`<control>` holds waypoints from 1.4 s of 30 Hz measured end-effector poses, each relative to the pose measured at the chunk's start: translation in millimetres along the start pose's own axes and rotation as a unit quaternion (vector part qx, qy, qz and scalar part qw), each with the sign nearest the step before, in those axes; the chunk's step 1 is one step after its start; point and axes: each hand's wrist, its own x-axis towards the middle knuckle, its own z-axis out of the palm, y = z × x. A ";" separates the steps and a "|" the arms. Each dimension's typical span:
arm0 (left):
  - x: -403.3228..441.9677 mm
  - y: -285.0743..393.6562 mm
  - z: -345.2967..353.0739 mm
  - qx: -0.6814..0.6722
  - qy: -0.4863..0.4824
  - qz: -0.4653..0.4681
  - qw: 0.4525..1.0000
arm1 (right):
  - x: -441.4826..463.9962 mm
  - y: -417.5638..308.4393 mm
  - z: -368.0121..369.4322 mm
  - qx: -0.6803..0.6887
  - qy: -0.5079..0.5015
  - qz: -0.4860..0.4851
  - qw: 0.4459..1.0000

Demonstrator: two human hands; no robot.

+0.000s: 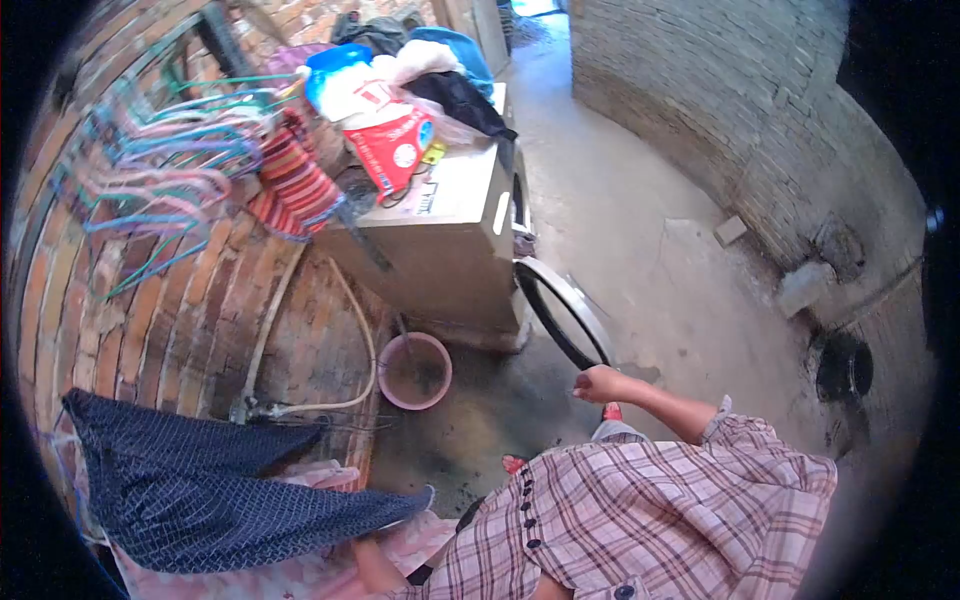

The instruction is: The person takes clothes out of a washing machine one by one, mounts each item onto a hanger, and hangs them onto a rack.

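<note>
While cloth hides left hand, right hand near 1 open door

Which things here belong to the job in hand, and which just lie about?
Probably in use: dark patterned cloth, washing machine, its open door near the right hand.

Probably just lying about: pink basin, coat hangers, striped cloth, red bag, brick.

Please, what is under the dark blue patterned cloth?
Light pink patterned fabric shows beneath the dark blue cloth, and the left forearm reaches under it. The left hand and anything deeper are covered.
</note>
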 end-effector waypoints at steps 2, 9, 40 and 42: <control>-24.6 -40.3 3.0 0.026 0.002 -0.042 0.999 | -6.0 60.5 14.3 0.089 0.023 0.058 0.994; -98.7 -179.3 36.0 0.146 -0.182 -0.279 0.931 | 7.9 166.6 13.3 0.179 0.049 0.051 0.981; -389.4 131.5 669.0 0.378 -0.222 0.710 0.550 | 232.1 291.6 -120.7 0.226 0.095 0.053 0.968; -387.5 129.8 673.1 0.375 -0.209 0.716 0.551 | 291.2 265.4 -161.9 0.224 0.109 0.011 0.968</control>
